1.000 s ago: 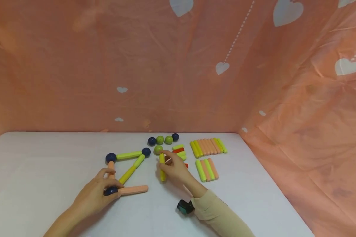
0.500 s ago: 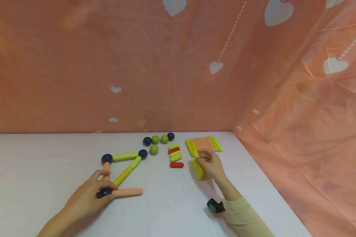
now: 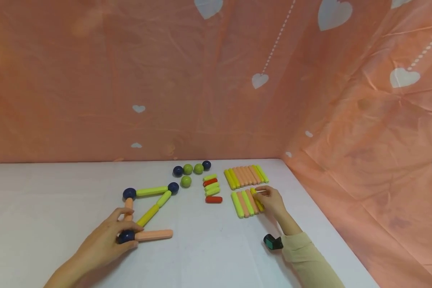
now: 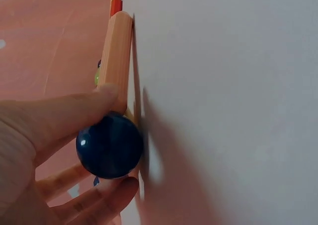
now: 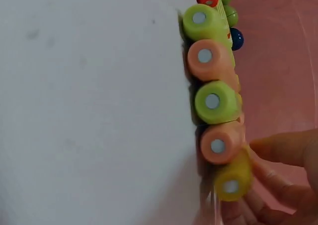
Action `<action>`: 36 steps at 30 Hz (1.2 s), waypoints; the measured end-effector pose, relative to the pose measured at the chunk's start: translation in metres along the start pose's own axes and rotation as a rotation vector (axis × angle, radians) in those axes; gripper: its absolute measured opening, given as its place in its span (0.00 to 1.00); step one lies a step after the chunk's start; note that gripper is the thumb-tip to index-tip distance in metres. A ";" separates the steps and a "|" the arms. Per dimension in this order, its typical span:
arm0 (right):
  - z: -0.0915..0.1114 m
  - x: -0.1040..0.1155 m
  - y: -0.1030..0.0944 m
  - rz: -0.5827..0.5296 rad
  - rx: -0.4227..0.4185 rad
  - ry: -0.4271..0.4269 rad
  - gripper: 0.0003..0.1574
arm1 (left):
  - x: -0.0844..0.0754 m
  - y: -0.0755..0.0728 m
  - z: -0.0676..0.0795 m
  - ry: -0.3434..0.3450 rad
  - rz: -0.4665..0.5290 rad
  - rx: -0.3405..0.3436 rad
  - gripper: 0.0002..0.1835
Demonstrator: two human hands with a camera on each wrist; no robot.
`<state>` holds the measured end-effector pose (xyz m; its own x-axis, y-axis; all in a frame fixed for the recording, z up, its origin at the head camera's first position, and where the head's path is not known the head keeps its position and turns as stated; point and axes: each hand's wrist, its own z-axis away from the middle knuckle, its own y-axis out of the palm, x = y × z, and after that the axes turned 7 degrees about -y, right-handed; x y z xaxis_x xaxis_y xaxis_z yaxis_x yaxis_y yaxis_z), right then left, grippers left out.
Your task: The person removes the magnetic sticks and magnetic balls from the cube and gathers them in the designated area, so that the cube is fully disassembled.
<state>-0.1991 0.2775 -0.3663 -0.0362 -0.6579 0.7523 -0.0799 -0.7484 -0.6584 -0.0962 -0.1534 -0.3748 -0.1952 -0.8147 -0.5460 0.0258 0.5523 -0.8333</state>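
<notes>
My left hand [image 3: 106, 238] grips a navy ball [image 4: 110, 145] at the near corner of a frame of rods and balls. Thumb and fingers curl round the ball and the start of a peach rod [image 3: 154, 235] that points right. From this corner a yellow rod [image 3: 148, 215] and a second peach rod run toward the far navy balls. On the right, my right hand [image 3: 272, 202] pinches a yellow rod [image 5: 233, 178] by its far end. It lies slightly askew at the right end of a row of green and peach rods [image 3: 243, 205], whose ends show pale round discs.
Behind that row lies a longer row of yellow, peach and green rods [image 3: 246, 176]. Short red and green rods [image 3: 212, 188] lie at mid-table, with loose green and navy balls [image 3: 186, 181] beyond. A dark wrist device [image 3: 273, 242] sits by the right sleeve. A pink cloth hangs behind.
My right hand has carried the yellow rod from mid-table to the right, down to the end of the near row. The left hand keeps its grip on the navy ball.
</notes>
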 end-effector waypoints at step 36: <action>0.057 0.115 0.145 -0.332 0.783 -0.356 0.17 | -0.012 0.004 0.000 -0.037 0.033 -0.011 0.10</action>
<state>-0.1585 0.0881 -0.3766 0.1868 -0.2894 0.9388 0.6698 -0.6615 -0.3372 -0.0941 -0.1409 -0.3718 -0.1579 -0.8022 -0.5758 0.0207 0.5803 -0.8141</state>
